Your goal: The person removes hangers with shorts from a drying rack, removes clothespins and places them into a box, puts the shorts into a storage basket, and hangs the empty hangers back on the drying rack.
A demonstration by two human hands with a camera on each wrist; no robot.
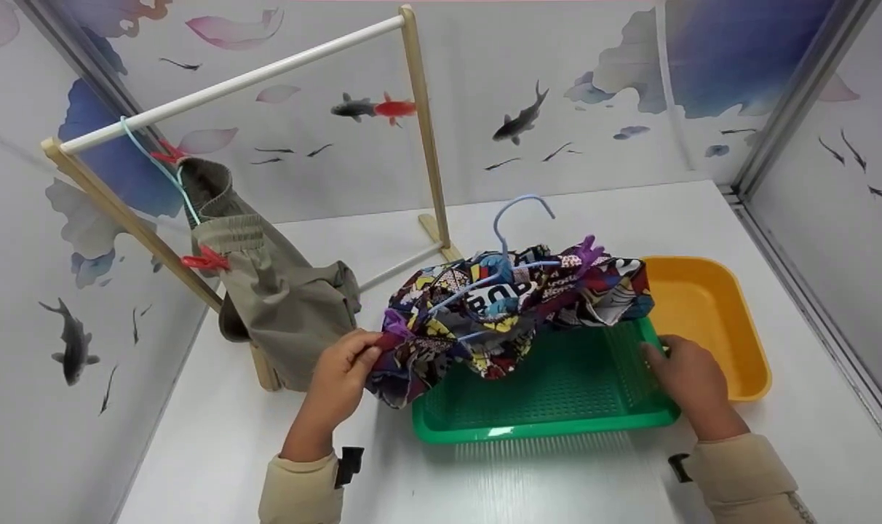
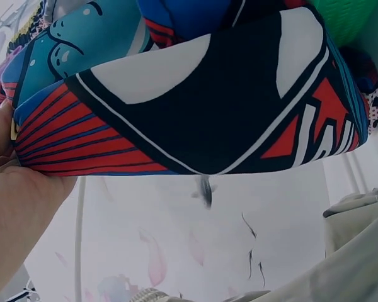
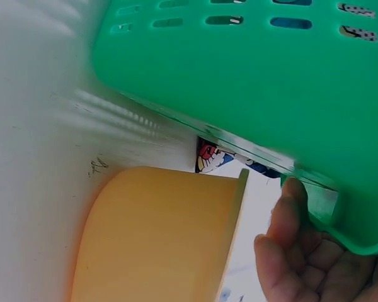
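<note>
Here, my left fingers (image 1: 350, 343) pinch the patterned garment (image 1: 510, 320) at its lower-left end, its length slanting up-right across mid-frame; my right fingers (image 1: 680, 348) clasp the green basket (image 1: 543, 429).

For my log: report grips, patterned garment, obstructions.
Left grip pinches patterned garment, on blue hanger. Right grip holds green basket. Possible snag: khaki pants beside left grip.

Downward head view, wrist close-ups
</note>
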